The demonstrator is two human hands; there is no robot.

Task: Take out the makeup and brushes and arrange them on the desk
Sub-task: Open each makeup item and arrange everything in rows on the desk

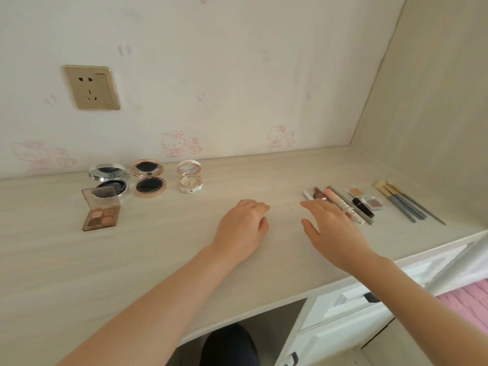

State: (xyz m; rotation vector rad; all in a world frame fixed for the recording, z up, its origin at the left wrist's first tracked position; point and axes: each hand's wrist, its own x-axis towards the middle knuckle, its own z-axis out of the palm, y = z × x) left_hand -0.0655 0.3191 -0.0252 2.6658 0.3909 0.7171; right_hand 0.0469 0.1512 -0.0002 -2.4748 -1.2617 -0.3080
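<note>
On the pale wooden desk (171,247), open makeup cases stand at the left: a silver compact (109,178), a rose-gold compact (148,178), a small white compact (190,179) and a brown eyeshadow palette (101,211). At the right lie several pens and tubes (340,203), a black lipstick (363,206), two small eyeshadow pans (369,200) and several grey-handled brushes (404,202). My left hand (241,228) rests on the desk centre, fingers curled, holding nothing. My right hand (330,228) hovers beside the pens, fingers spread and empty.
A gold wall socket (92,87) sits on the cartoon-patterned wall behind. A side panel closes the desk at the right. White drawers (351,313) lie below the desk's front edge, with pink fabric (464,299) at the far right.
</note>
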